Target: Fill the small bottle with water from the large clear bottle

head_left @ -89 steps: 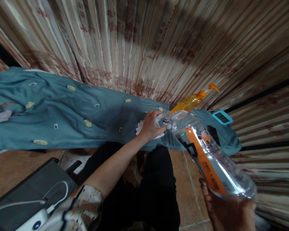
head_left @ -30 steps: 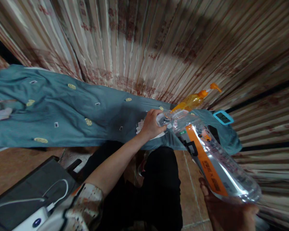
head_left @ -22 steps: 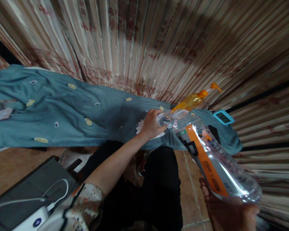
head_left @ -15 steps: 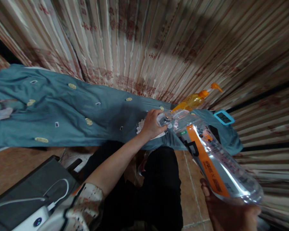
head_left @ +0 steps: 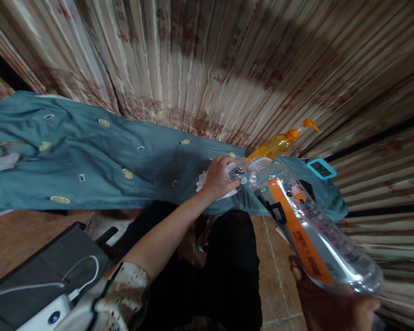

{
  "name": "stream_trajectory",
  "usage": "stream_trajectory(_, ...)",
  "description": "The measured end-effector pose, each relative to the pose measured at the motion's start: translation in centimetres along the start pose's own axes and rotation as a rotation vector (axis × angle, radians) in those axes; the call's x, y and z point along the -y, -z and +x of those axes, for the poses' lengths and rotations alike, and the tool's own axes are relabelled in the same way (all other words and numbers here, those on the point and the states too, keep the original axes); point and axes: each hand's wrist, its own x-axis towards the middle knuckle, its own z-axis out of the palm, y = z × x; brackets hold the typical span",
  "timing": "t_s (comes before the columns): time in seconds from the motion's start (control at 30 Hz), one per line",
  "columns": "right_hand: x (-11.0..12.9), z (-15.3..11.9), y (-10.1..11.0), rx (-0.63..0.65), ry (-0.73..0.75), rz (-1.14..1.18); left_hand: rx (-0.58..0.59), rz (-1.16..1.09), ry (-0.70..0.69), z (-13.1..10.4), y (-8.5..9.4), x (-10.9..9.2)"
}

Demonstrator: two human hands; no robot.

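My right hand is wrapped under the base of a large clear plastic bottle with an orange and silver label. This bottle lies tilted, its base toward me and its neck end toward my left hand. My left hand is closed around a small clear container, whose far end meets or overlaps the bottle's neck; I cannot tell if they touch. Under my left hand is a white frilly-edged thing, partly hidden. An orange pump bottle stands just behind the large bottle's neck.
A teal patterned cloth covers the long surface before me. At its right end sits a blue-framed digital display. Pleated curtains hang behind. At lower left, a white power bank with a cable rests on a dark surface.
The large bottle and my right hand have shifted slightly right and down. My left hand keeps its hold in nearly the same place.
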Motion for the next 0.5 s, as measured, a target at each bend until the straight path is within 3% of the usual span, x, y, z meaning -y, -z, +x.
stream_trajectory(0.33,0.2,0.21,0.02,-0.023,-0.049,0.019,-0.004,-0.006,-0.007,-0.03,-0.06,0.13)
stream_trajectory(0.5,0.07,0.23,0.56,0.067,-0.027,0.0,0.012,-0.005,0.007,0.0,0.04,-0.02)
